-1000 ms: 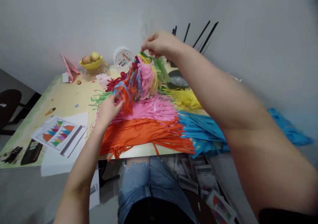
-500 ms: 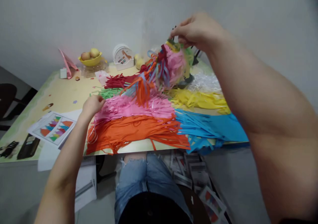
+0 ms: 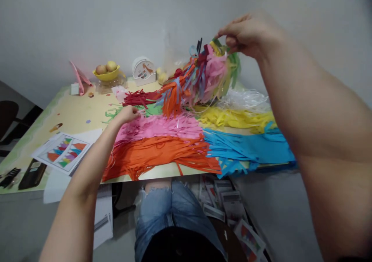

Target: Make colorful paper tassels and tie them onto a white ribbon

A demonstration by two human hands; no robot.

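A bunch of multicoloured tassels (image 3: 215, 72) hangs from the pinched fingers of my right hand (image 3: 244, 35), raised over the back of the table. Its orange and pale blue end trails left over the pink fringe. My left hand (image 3: 128, 115) is closed at the left end of the pink fringed paper (image 3: 162, 126); whatever its fingers hold is too small to make out. Orange fringe (image 3: 159, 153) lies at the table's front edge, with blue fringe (image 3: 252, 146) to its right. Yellow fringe (image 3: 238, 117), green fringe (image 3: 154, 109) and dark red fringe (image 3: 139, 98) lie farther back.
Printed sheets (image 3: 62, 151) and a black phone (image 3: 32, 173) lie at the table's left front. Behind stand a yellow fruit bowl (image 3: 107, 75), a pink stand (image 3: 80, 80) and a white holder (image 3: 144, 76). Clear plastic (image 3: 244, 99) lies at the back right.
My right hand has moved right, drawing the tassel bunch along with it. My left hand has moved right and slightly up, over the pink fringe's left end.
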